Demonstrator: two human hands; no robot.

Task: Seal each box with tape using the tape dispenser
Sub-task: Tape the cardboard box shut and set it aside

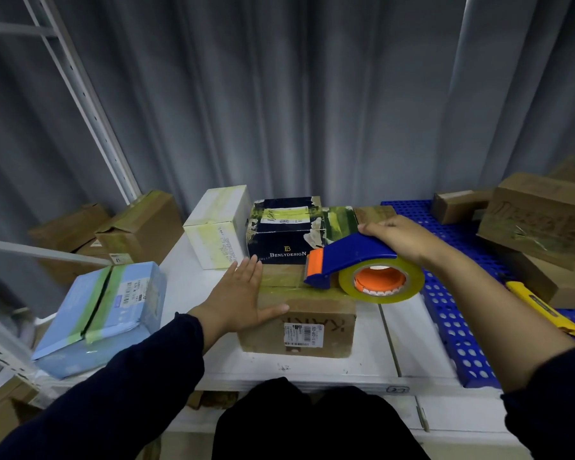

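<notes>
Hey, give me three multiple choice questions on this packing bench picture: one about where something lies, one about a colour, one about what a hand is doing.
1. Where does the yellow knife lie?
A. On the blue perforated panel
B. On top of the white box
C. Inside an open box

2. What colour is the tape dispenser body?
A. Red
B. Green
C. Blue

3. How is the left hand?
A. Curled round the tape roll
B. Flat, fingers straight, on the brown box
C. Hanging off the table

Answers: 1 A, the knife rests on the panel at the right. 2 C, the body gripped by the right hand is blue. 3 B, the palm lies on the box's top.
</notes>
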